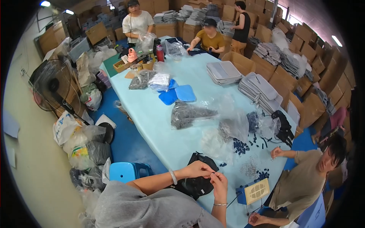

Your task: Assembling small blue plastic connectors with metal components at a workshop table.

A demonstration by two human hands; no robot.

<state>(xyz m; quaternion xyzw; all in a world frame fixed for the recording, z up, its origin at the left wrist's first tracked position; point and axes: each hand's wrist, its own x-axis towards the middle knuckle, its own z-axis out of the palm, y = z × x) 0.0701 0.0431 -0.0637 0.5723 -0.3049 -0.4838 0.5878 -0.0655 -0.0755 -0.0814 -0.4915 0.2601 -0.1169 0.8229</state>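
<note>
My left hand, with a pale bangle on its wrist, meets my right hand at the fingertips above the near edge of the table. Both hands are closed in a pinch; whatever lies between the fingers is too small to make out. Beneath them rests a black fabric item, partly covered by my forearm and hands. Small dark blue pieces lie scattered to the right, past a clear plastic bag. Nearby is a pile of small clear pieces.
A co-worker sits at the right beside a small blue-and-cream device. Grey flat pouches are stacked along the table's right side. Blue pads lie mid-table. A blue stool and a fan stand left.
</note>
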